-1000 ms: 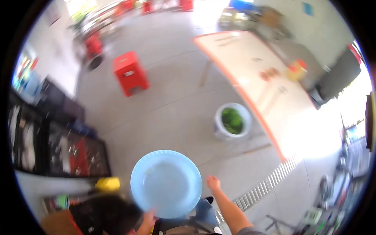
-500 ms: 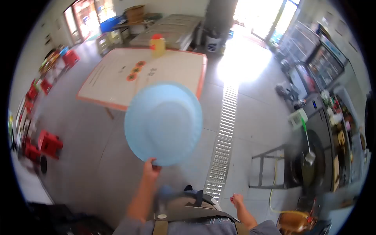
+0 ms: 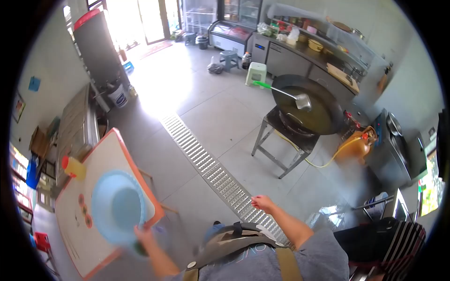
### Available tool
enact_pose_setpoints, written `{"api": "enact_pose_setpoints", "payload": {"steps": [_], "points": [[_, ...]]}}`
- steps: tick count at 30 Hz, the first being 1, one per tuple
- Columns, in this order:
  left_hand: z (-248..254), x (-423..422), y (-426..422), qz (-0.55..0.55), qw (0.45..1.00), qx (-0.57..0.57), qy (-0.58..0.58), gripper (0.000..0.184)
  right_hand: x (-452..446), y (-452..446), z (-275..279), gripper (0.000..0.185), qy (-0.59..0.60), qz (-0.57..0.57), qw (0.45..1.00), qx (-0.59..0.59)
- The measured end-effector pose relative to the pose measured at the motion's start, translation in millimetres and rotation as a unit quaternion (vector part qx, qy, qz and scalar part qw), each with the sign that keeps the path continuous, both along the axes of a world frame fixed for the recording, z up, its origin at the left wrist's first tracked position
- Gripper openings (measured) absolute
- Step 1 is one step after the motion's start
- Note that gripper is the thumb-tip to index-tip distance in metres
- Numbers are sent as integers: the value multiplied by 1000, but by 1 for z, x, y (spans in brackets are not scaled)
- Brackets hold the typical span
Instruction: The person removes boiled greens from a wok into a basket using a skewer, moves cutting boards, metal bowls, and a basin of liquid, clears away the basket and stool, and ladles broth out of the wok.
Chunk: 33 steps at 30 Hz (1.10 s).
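Note:
My left hand [image 3: 146, 238] grips the rim of a light blue plastic basin [image 3: 118, 206], which is tilted and appears in front of a table [image 3: 71, 234] with an orange edge. The basin looks empty. My right hand [image 3: 263, 203] is held out over the floor drain grate [image 3: 220, 180], its fingers curled together with nothing visible in them. Beyond the basin, a yellow container with a red top [image 3: 74, 168] stands on the table.
A large wok [image 3: 318, 110] with liquid and a green-handled spatula [image 3: 302, 100] rests on a metal stand [image 3: 274, 159]. An orange gas cylinder [image 3: 356, 147] and hose lie beyond. Farther back are a pale green stool [image 3: 256, 72] and a steel counter [image 3: 300, 58].
The view has swung right, from the table and red stools toward the wok and counter. The basin is still in my left hand, now at the lower left.

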State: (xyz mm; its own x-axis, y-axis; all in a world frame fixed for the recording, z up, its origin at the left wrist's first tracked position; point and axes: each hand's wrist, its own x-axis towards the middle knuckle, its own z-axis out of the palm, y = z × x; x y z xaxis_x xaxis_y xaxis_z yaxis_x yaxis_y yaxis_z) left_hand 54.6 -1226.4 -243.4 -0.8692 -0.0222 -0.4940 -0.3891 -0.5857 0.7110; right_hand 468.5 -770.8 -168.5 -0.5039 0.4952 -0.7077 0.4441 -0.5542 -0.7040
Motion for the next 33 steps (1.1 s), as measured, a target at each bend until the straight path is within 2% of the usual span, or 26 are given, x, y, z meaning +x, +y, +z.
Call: {"api": "enact_pose_setpoints", "payload": {"steps": [2, 4, 7, 9, 11, 13, 14, 17, 19, 21, 23, 25, 28, 30, 32, 33], "points": [[8, -5, 26, 43, 994, 101, -28, 43, -25, 13, 30, 19, 61, -55, 995, -63], [17, -4, 59, 99, 978, 178, -40, 48, -41, 37, 37, 17, 109, -111, 980, -126], [150, 48, 162, 131, 945, 156, -254, 57, -55, 88, 26, 14, 169, -194, 945, -205], [140, 59, 193, 62, 964, 127, -225, 68, -73, 132, 37, 14, 212, -215, 932, -202], [97, 74, 216, -22, 984, 73, -162, 84, -107, 181, 70, 13, 263, -210, 927, -162], [71, 82, 226, -106, 965, 121, -209, 73, -152, 239, 94, 13, 330, -204, 911, -141], [59, 89, 232, -148, 950, 146, -231, 68, -176, 268, 104, 14, 355, -236, 894, -139], [24, 119, 254, -148, 957, 153, -196, 59, -242, 367, 104, 24, 416, -325, 838, -140], [-7, 146, 253, -129, 960, 160, -191, 56, -277, 421, 104, 31, 400, -387, 821, -128], [-18, 175, 259, -118, 954, 143, -237, 53, -302, 462, 108, 34, 361, -445, 804, -160], [8, 203, 287, -112, 945, 112, -287, 50, -310, 501, 113, 37, 356, -494, 772, -184], [32, 218, 308, -126, 934, 85, -322, 38, -309, 522, 117, 40, 380, -522, 732, -215], [62, 227, 335, -136, 927, 42, -346, 34, -291, 542, 134, 32, 371, -548, 696, -280], [66, 217, 349, -167, 925, 38, -338, 31, -281, 551, 137, 24, 390, -556, 678, -281], [65, 208, 353, -220, 919, 53, -323, 25, -243, 542, 158, 18, 419, -550, 673, -261], [55, 204, 354, -213, 928, 48, -301, 22, -204, 519, 187, 17, 438, -538, 679, -240]]}}
